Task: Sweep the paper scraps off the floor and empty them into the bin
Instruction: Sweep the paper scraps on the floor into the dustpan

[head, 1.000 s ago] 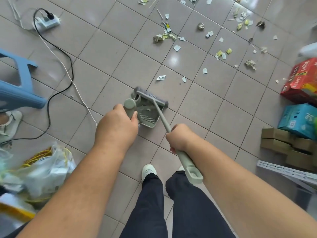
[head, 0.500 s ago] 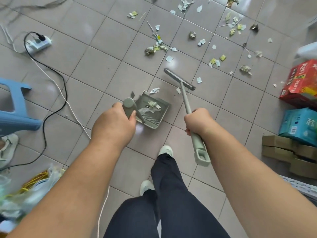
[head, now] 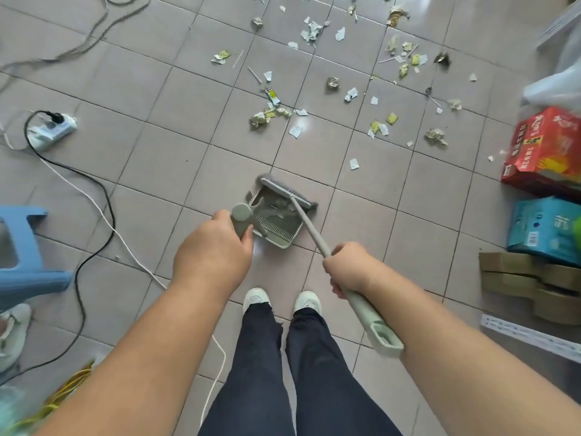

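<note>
Left hand (head: 213,259) clenched on the dustpan (head: 276,225) handle; right hand (head: 349,265) grips the broom (head: 301,212) shaft, arm reaching forward

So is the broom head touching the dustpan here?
Touching. In the head view the broom head lies across the dustpan's open front edge with no floor showing between them, held by the right hand.

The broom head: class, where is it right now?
In the head view, the broom head sits at the centre of the floor, across the far open edge of the dustpan, just ahead of the left hand.
</note>
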